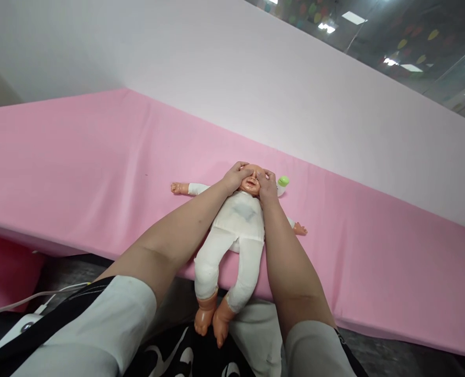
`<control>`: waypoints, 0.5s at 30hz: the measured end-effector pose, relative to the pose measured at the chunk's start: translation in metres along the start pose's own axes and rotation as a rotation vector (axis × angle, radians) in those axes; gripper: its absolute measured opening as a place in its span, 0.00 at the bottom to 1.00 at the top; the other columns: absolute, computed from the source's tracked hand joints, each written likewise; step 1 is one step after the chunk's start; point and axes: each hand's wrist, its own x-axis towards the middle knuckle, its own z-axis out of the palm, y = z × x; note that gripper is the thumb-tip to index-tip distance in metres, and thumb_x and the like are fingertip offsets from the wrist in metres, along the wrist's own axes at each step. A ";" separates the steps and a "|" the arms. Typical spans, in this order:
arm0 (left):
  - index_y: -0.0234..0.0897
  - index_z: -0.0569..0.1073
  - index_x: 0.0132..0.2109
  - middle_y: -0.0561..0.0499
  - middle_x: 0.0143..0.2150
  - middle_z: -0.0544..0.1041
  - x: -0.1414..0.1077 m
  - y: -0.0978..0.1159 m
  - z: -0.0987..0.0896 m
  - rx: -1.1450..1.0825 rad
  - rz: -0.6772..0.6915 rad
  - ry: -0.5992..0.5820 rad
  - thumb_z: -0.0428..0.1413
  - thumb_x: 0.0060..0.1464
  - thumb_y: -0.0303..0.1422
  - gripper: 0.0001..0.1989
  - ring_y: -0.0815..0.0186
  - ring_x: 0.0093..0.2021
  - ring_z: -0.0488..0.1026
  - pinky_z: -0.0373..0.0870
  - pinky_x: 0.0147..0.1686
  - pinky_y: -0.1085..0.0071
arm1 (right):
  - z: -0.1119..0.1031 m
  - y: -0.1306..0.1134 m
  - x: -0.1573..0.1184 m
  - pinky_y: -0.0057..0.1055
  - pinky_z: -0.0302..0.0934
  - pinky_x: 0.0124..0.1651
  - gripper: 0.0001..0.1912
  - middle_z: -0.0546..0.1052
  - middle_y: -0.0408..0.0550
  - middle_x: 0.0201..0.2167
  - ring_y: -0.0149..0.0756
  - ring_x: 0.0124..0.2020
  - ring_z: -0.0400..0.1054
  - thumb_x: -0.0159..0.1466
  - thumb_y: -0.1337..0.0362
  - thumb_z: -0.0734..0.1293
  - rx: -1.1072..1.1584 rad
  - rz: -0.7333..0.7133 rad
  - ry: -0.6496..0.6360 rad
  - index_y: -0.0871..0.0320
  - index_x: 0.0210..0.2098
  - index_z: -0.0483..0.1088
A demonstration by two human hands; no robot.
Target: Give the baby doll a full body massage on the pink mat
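Fingers of the left hand point(236, 178) and right hand point(267, 185) hold the doll point(238, 220) by its head, thumbs over the eyes. Nearest is white-patterned black cloth point(201, 356); then the doll, face-up on the pink surface point(83, 167), feet overhanging; a green-topped item point(283, 181) beside the right hand; a pale wall point(224, 68).

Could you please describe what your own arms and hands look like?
Short, loose pale grey sleeves end near the elbows, with black along their outer edges. The forearms, left hand and right hand are bare, with no gloves or watch visible.
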 end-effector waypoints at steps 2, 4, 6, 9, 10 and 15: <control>0.38 0.72 0.51 0.49 0.41 0.79 0.001 0.000 0.001 -0.025 -0.010 0.008 0.64 0.47 0.37 0.23 0.59 0.42 0.77 0.75 0.48 0.61 | -0.001 0.002 0.001 0.42 0.76 0.52 0.24 0.79 0.40 0.44 0.39 0.45 0.78 0.61 0.47 0.74 0.027 -0.001 0.005 0.48 0.52 0.67; 0.39 0.73 0.51 0.48 0.41 0.79 0.001 0.001 0.000 -0.060 -0.020 0.011 0.63 0.47 0.37 0.23 0.59 0.43 0.77 0.75 0.49 0.61 | -0.002 0.005 0.001 0.45 0.75 0.55 0.24 0.80 0.40 0.45 0.39 0.47 0.77 0.60 0.49 0.73 0.099 0.003 -0.006 0.48 0.52 0.69; 0.39 0.73 0.53 0.47 0.43 0.80 0.000 0.001 -0.001 -0.084 -0.028 0.003 0.62 0.47 0.36 0.24 0.57 0.46 0.78 0.76 0.51 0.59 | -0.003 0.007 0.000 0.49 0.75 0.56 0.26 0.80 0.41 0.47 0.41 0.49 0.77 0.57 0.52 0.74 0.201 0.007 -0.030 0.49 0.53 0.70; 0.40 0.73 0.55 0.46 0.47 0.80 -0.002 0.002 -0.003 -0.108 -0.042 -0.005 0.62 0.45 0.36 0.27 0.54 0.48 0.78 0.76 0.53 0.56 | -0.003 0.007 -0.003 0.52 0.75 0.56 0.29 0.80 0.42 0.50 0.42 0.50 0.77 0.54 0.56 0.75 0.302 0.008 -0.063 0.49 0.54 0.70; 0.40 0.73 0.55 0.46 0.47 0.79 -0.002 0.001 -0.004 -0.115 -0.040 -0.011 0.62 0.45 0.35 0.27 0.54 0.48 0.78 0.76 0.54 0.56 | -0.003 0.007 -0.004 0.53 0.75 0.56 0.29 0.79 0.43 0.49 0.43 0.50 0.78 0.53 0.57 0.75 0.310 0.009 -0.073 0.49 0.54 0.69; 0.40 0.72 0.54 0.48 0.47 0.78 -0.005 0.000 -0.004 -0.059 0.017 -0.042 0.69 0.41 0.36 0.30 0.57 0.45 0.78 0.76 0.51 0.57 | 0.000 0.000 -0.009 0.48 0.77 0.53 0.34 0.78 0.40 0.45 0.42 0.45 0.79 0.52 0.56 0.80 0.222 -0.005 -0.068 0.48 0.53 0.66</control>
